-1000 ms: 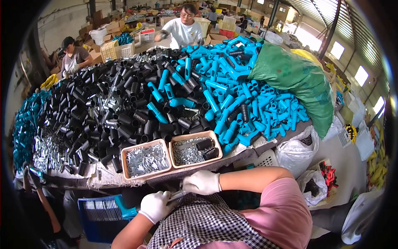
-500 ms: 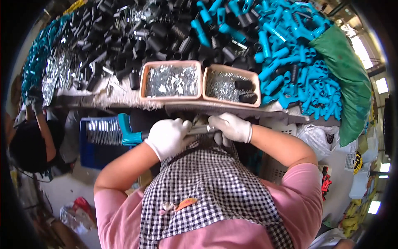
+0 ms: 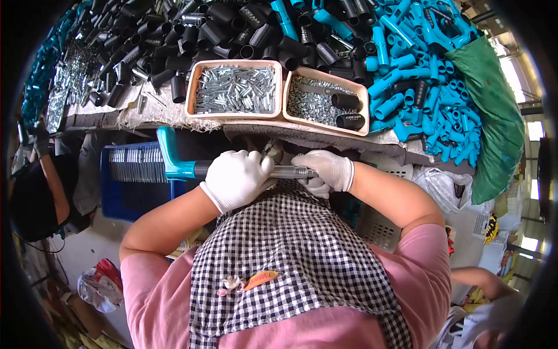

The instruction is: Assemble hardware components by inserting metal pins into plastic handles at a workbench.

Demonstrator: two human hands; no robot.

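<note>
A long tool lies level across my apron. It has a teal bent handle (image 3: 180, 169), a black collar and a grey metal tube (image 3: 286, 173). My left hand (image 3: 237, 179), in a white glove, is wrapped round the middle of it, just right of the collar. Near the tube's right end, my right hand (image 3: 326, 168), also gloved, has its fingers closed about the tube, with the thumb side on top. Part of that end is hidden by the fingers. Behind my hands, at the bench edge, stands a small metal piece (image 3: 273, 150), partly covered and hard to make out.
On the bench are a tray of metal pins (image 3: 190, 93), a tray of small metal parts (image 3: 365, 125), black sleeves (image 3: 221, 32) and teal handles (image 3: 401, 75). A blue crate (image 3: 107, 200) of metal rods stands left. Other people's arms show at left and lower right.
My view has shifted, so the bench sits higher in the picture. More of the grey tube shows between my hands. Another person's arm has appeared at lower right.
</note>
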